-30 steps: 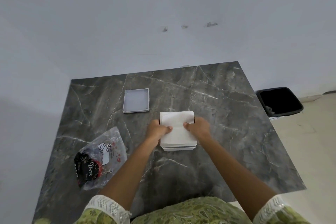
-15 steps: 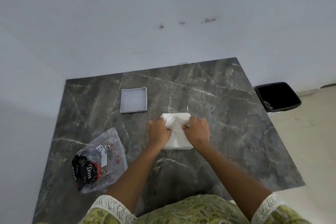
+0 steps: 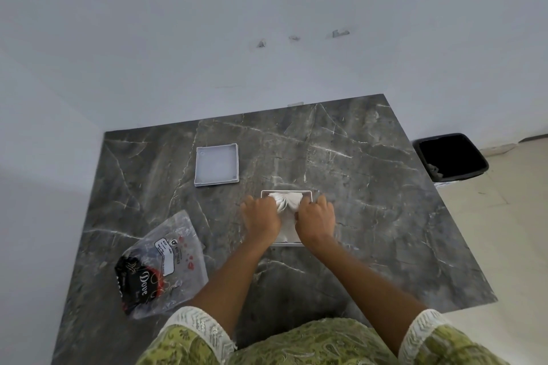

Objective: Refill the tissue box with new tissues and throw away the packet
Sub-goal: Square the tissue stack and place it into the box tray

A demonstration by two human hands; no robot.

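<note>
A stack of white tissues (image 3: pixel 286 201) sits bunched and pinched in the middle inside a grey tissue box (image 3: pixel 308 193) at the centre of the dark marble table (image 3: pixel 370 201). My left hand (image 3: pixel 261 218) and my right hand (image 3: pixel 315 221) press down on the tissues from either side, fingers curled on them, covering most of the box. The box's grey lid (image 3: pixel 217 164) lies separately to the far left. A clear plastic packet (image 3: pixel 161 265) with black and red print lies flat at the table's near left.
A black waste bin (image 3: pixel 452 157) stands on the floor past the table's right edge. A white wall runs behind and to the left of the table. Pale floor tiles lie to the right.
The flat stack of tissues has been squeezed in the middle and pushed down into the box. Both hands moved closer together and lower on it.
</note>
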